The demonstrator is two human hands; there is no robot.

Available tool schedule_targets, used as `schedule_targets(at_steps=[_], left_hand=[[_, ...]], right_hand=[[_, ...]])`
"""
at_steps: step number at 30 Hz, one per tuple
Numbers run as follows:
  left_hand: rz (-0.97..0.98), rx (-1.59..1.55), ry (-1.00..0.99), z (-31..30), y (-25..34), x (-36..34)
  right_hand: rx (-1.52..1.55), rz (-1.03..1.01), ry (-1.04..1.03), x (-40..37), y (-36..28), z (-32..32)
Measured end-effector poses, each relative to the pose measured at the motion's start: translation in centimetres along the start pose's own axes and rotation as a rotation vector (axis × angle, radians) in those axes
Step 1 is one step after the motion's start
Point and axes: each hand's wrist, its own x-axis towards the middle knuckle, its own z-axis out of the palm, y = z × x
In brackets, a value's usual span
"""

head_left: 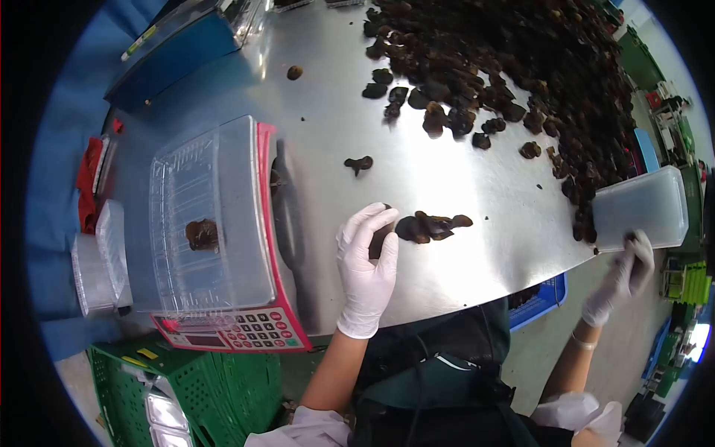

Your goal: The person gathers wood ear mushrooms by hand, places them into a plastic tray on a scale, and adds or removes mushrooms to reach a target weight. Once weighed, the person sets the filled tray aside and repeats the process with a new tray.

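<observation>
Both my hands wear white gloves. My left hand (369, 261), fingers curled, grips a dark wood ear mushroom (382, 240) above the steel table. Just right of it lies a small pile of wood ear mushrooms (428, 227). At the table's right edge, my right hand (622, 272) is closed around a dark piece that looks like wood ear, beside a translucent plastic box (644, 208). To the left, a clear plastic tray (175, 279) rests on a red-edged weighing scale (294, 331), with one mushroom piece (202, 235) in it.
A large heap of wood ear mushrooms (514, 52) covers the far right of the table (328, 97). More clear trays (97, 272) stand at far left, and a green crate (223, 380) sits below. Under the table's front edge is a blue basket (547, 302).
</observation>
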Motion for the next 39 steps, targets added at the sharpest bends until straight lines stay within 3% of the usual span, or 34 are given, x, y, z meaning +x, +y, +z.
schedule_targets(at_steps=[1, 3, 5, 6, 8, 9, 11, 13, 15, 17, 19, 22, 24, 25, 27, 29, 31, 34, 35, 37, 38, 39], left_hand=[[0.033, 0.078, 0.023, 0.0, 0.0, 0.0], [0.1, 0.245, 0.009, -0.6, 1.1, 0.4], [0.155, 0.554, 0.077, 0.6, 3.3, 0.5], [0.17, 0.643, 0.095, 1.4, 3.2, 0.2], [0.154, 0.604, 0.077, 1.2, 2.2, 0.0], [0.134, 0.568, 0.071, 0.7, 1.9, 0.1], [0.103, 0.543, 0.052, 0.0, 2.5, 0.1], [-0.18, 0.024, 0.113, -0.1, 3.2, -0.3], [-0.214, -0.039, 0.092, 0.0, 4.3, -1.1], [-0.333, -0.526, 0.081, 0.3, 5.7, -1.8], [-0.299, -0.539, 0.057, 0.4, 6.5, -2.6], [-0.348, -0.691, 0.035, 0.3, 7.6, -3.1], [-0.367, -0.747, 0.061, -0.1, 7.4, -3.4], [-0.393, -0.809, 0.088, -0.2, 7.2, -3.4], [-0.388, -0.8, 0.1, -0.4, 6.8, -3.3], [-0.382, -0.801, 0.122, -0.5, 6.3, -3.0], [-0.395, -0.78, 0.139, -0.5, 5.6, -2.6], [-0.331, -0.71, 0.228, 0.1, 4.4, -2.0], [-0.328, -0.715, 0.227, 0.6, 4.1, -1.8], [-0.024, 0.261, 0.359, 1.5, 3.6, -1.3], [0.1, 0.367, 0.268, 1.4, 3.2, -1.3], [0.09, 0.385, 0.211, 1.7, 3.2, -1.5]], right_hand=[[-0.074, 0.077, 0.154, -0.4, 1.9, -4.0], [-0.134, 0.201, 0.244, -5.5, 8.3, -10.6], [-0.404, 0.609, -0.135, -7.7, 12.6, -16.7], [-0.417, 0.613, -0.123, -9.0, 14.1, -18.6], [-0.868, 0.216, -0.471, -11.6, 15.9, -19.5], [-0.855, 0.231, -0.464, -12.2, 16.0, -18.8], [-0.222, 0.564, -0.222, -10.1, 10.1, -11.3], [-0.169, 0.413, -0.371, -8.6, 6.1, -6.0], [0.046, 0.309, -0.455, -8.1, 1.4, 0.0], [0.351, 0.19, -0.717, -8.2, -1.1, 4.5], [0.338, -0.064, -0.795, -7.6, -3.3, 9.3], [0.229, -0.191, -0.799, -7.7, -5.6, 13.3], [0.24, -0.327, -0.984, -8.7, -4.8, 15.5], [0.243, -0.331, -0.982, -8.6, -4.3, 16.0], [0.262, -0.321, -1.061, -8.1, -3.8, 16.3], [0.371, -0.109, -0.922, -7.1, -3.5, 15.6], [0.537, 0.23, -0.855, -6.6, -3.4, 14.7], [0.516, 0.281, -0.857, -6.4, -3.5, 14.3], [0.456, 0.123, -0.957, -6.6, -3.4, 14.6], [0.387, -0.117, -1.127, -6.5, -4.3, 14.7], [0.46, -0.098, -1.148, -6.5, -4.6, 15.1], [0.455, -0.101, -1.144, -5.2, -5.1, 15.8]])
